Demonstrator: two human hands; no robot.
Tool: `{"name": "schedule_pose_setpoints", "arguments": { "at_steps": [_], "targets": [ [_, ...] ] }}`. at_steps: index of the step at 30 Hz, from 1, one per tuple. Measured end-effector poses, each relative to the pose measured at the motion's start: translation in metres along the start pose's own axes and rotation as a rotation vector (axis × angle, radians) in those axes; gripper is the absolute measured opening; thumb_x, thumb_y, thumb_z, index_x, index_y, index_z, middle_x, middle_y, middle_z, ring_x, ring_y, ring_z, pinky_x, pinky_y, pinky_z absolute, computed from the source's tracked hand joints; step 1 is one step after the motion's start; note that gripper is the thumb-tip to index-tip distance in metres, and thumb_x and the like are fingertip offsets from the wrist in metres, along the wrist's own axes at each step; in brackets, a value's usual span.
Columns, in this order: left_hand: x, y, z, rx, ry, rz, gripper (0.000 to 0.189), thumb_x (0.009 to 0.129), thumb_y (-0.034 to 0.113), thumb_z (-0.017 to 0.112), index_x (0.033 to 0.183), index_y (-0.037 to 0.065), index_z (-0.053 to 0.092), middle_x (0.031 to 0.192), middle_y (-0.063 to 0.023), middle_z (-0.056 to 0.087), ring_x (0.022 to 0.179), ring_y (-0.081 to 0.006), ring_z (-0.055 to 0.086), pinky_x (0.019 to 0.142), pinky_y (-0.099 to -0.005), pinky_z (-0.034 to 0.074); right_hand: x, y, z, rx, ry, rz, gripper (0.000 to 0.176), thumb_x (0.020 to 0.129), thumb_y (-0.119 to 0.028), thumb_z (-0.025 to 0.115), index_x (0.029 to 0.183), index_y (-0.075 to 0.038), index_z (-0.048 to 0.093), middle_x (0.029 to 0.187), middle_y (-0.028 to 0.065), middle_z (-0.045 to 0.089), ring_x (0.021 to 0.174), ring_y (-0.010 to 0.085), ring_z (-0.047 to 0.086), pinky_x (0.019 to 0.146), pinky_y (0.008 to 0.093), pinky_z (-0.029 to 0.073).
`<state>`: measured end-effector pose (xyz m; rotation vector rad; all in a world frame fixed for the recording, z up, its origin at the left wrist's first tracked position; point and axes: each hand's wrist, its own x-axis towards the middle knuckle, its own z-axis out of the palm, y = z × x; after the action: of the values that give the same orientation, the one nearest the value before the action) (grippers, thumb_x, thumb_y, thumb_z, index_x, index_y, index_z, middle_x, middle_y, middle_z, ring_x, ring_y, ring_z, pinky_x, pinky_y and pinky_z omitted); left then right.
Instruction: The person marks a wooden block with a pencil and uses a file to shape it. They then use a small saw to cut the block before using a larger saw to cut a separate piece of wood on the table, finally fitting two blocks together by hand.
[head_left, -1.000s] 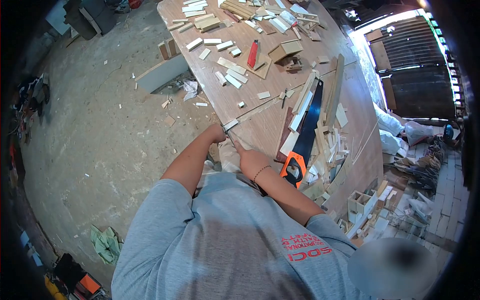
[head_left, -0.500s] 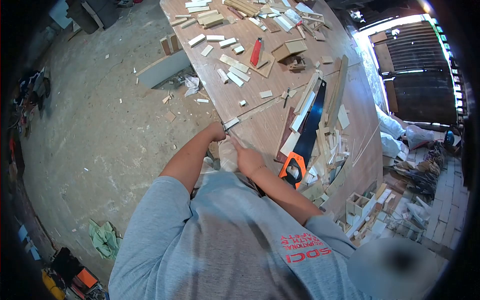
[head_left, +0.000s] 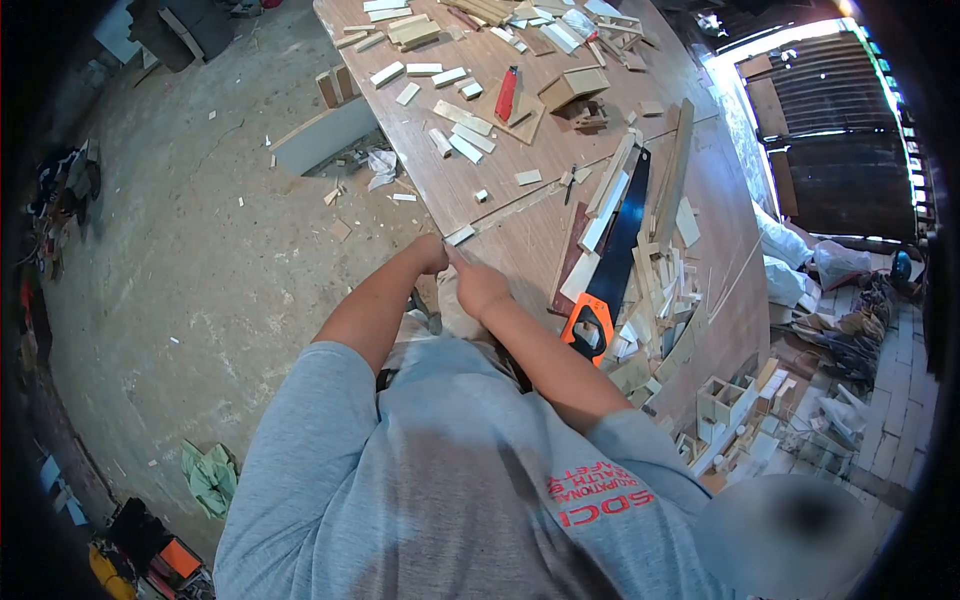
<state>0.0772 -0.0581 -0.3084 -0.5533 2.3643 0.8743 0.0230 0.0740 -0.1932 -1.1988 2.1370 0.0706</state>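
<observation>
At the table's near left edge, my left hand (head_left: pixel 431 252) is closed beside a small pale wood piece (head_left: pixel 460 235) that lies at the edge. Whatever is in its fingers is too small to make out. My right hand (head_left: pixel 481 288) meets it from the right, its fingertips touching or almost touching the left fingers. What the right fingers hold, if anything, is hidden. Right of my hands, a handsaw (head_left: pixel 625 235) with an orange and black handle lies among wood strips. A dark slender tool (head_left: pixel 570 186) rests farther up the table (head_left: pixel 530 235).
Many cut wood pieces (head_left: pixel 423 70), a red tool (head_left: pixel 507 93) and a small wooden box (head_left: pixel 573 88) are on the far part of the table. A board (head_left: pixel 325 138) stands on the concrete floor to the left. Plastic bags (head_left: pixel 785 280) lie at the right.
Both hands have shifted slightly upward and left in view, and they are closer together. The thin dark item seen between them earlier is now hidden. The table scene has shifted slightly with the camera.
</observation>
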Motion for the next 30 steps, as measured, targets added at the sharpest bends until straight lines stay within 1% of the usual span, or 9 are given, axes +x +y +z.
{"name": "schedule_pose_setpoints", "arguments": {
  "at_steps": [2, 6, 11, 17, 19, 24, 27, 29, 30],
  "targets": [
    [0.004, -0.002, 0.0, -0.01, 0.031, 0.043, 0.021, 0.07, 0.02, 0.06, 0.079, 0.005, 0.072, 0.086, -0.0201, 0.068, 0.081, -0.0336, 0.066, 0.073, -0.0396, 0.052, 0.038, -0.004, 0.012, -0.009, 0.007, -0.031, 0.062, 0.087, -0.01, 0.039, 0.147, -0.021, 0.026, 0.096, 0.0224, 0.066, 0.086, 0.0367, 0.066, 0.077, 0.0481, 0.051],
    [-0.007, 0.004, -0.01, -0.061, -0.019, -0.03, 0.022, 0.071, 0.022, 0.06, 0.08, 0.006, 0.071, 0.09, -0.02, 0.068, 0.082, -0.0333, 0.066, 0.073, -0.0397, 0.052, 0.003, 0.0, -0.009, 0.018, 0.029, -0.056, 0.061, 0.087, -0.011, 0.04, 0.146, -0.022, 0.027, 0.096, 0.0225, 0.066, 0.088, 0.0366, 0.066, 0.077, 0.0481, 0.051],
    [0.001, -0.002, 0.0, 0.003, 0.024, -0.054, 0.025, 0.071, 0.021, 0.06, 0.084, 0.004, 0.071, 0.092, -0.0204, 0.067, 0.084, -0.0326, 0.066, 0.074, -0.0394, 0.052, -0.031, -0.002, -0.02, -0.011, -0.12, 0.045, 0.059, 0.088, -0.012, 0.041, 0.146, -0.019, 0.03, 0.097, 0.0225, 0.066, 0.088, 0.0372, 0.065, 0.076, 0.0484, 0.051],
    [0.002, -0.001, -0.007, -0.181, -0.111, -0.138, 0.023, 0.071, 0.015, 0.058, 0.082, -0.003, 0.068, 0.083, -0.0221, 0.067, 0.067, -0.0335, 0.066, 0.056, -0.041, 0.054, 0.008, -0.001, 0.001, 0.045, -0.008, -0.019, 0.062, 0.085, -0.008, 0.042, 0.145, -0.019, 0.032, 0.09, 0.0223, 0.066, 0.083, 0.0382, 0.064, 0.074, 0.0491, 0.05],
    [-0.005, 0.0, -0.011, -0.316, -0.107, -0.144, 0.02, 0.071, 0.011, 0.057, 0.079, -0.005, 0.066, 0.076, -0.0222, 0.065, 0.058, -0.0326, 0.064, 0.047, -0.0402, 0.052, -0.034, -0.006, -0.023, 0.078, -0.047, 0.005, 0.064, 0.084, -0.009, 0.044, 0.146, -0.019, 0.029, 0.088, 0.0234, 0.065, 0.082, 0.039, 0.064, 0.073, 0.0496, 0.05],
    [-0.011, -0.003, -0.016, -0.38, -0.065, -0.093, 0.03, 0.066, 0.019, 0.071, 0.082, -0.006, 0.067, 0.075, -0.0199, 0.066, 0.058, -0.0273, 0.064, 0.05, -0.0387, 0.051, -0.133, 0.01, -0.069, 0.04, -0.158, 0.004, 0.066, 0.084, -0.015, 0.05, 0.146, -0.018, 0.026, 0.079, 0.0259, 0.063, 0.075, 0.0413, 0.063, 0.069, 0.0505, 0.049],
    [-0.004, -0.012, -0.016, -0.391, -0.175, -0.125, 0.024, 0.066, 0.015, 0.07, 0.081, -0.003, 0.066, 0.066, -0.0132, 0.061, 0.048, -0.0198, 0.056, 0.044, -0.0343, 0.045, -0.147, 0.037, -0.07, 0.111, -0.001, 0.14, 0.063, 0.085, -0.015, 0.05, 0.144, -0.014, 0.028, 0.076, 0.0261, 0.062, 0.072, 0.0409, 0.062, 0.066, 0.0495, 0.048],
    [-0.011, -0.018, -0.012, -0.807, -0.245, -0.179, 0.019, 0.068, 0.014, 0.069, 0.081, 0.001, 0.062, 0.057, -0.0048, 0.05, 0.043, -0.0136, 0.044, 0.039, -0.0287, 0.035, -0.142, 0.067, -0.05, 0.274, 0.265, 0.191, 0.059, 0.086, -0.014, 0.051, 0.142, -0.01, 0.031, 0.073, 0.0256, 0.06, 0.07, 0.0397, 0.061, 0.064, 0.0463, 0.048],
    [-0.02, -0.013, -0.014, -0.79, -0.25, -0.18, 0.019, 0.068, 0.014, 0.069, 0.081, 0.001, 0.062, 0.057, -0.0048, 0.05, 0.043, -0.0136, 0.044, 0.039, -0.0287, 0.035, -0.142, 0.071, -0.05, 0.288, 0.271, 0.197, 0.059, 0.086, -0.014, 0.051, 0.142, -0.01, 0.031, 0.073, 0.0256, 0.06, 0.07, 0.0397, 0.061, 0.064, 0.0463, 0.048]
  ]
}}
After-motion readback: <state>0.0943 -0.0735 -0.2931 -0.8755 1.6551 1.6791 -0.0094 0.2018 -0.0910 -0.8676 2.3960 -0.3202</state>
